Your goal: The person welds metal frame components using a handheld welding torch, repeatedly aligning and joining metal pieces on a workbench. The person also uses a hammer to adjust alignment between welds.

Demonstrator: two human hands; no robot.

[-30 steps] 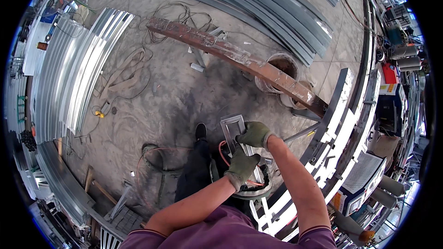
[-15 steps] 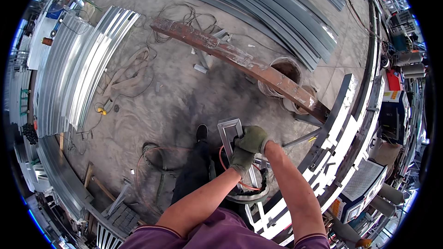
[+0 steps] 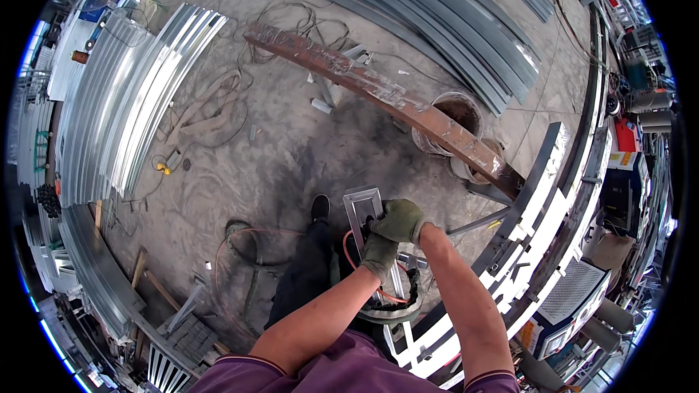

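My left hand (image 3: pixel 380 253) and my right hand (image 3: pixel 400 220), both in green work gloves, are closed close together in front of my body. Only a small dark piece shows at the left edge of the gloves, so what they grip is mostly hidden. Just beside them lies a small rectangular frame of grey metal tube (image 3: pixel 352 204), its far end plainly visible and its near part covered by my hands. An orange hose (image 3: pixel 348 247) curves past the frame and under my wrists. Below my forearms a ring-shaped container rim (image 3: pixel 393 314) partly shows.
A rusty steel beam (image 3: pixel 349 73) crosses ahead, by a bucket (image 3: pixel 459 113). Grey metal profiles (image 3: pixel 437 22) lie beyond it, and shiny ones (image 3: pixel 145 102) at left. White-lit metal bars (image 3: pixel 510 262) and a welding machine (image 3: pixel 571 298) stand at right. Cables (image 3: pixel 298 22) lie on the floor.
The view has shifted slightly, so the background sits a little further right. My hands stay closed at nearly the same spot by the metal frame.
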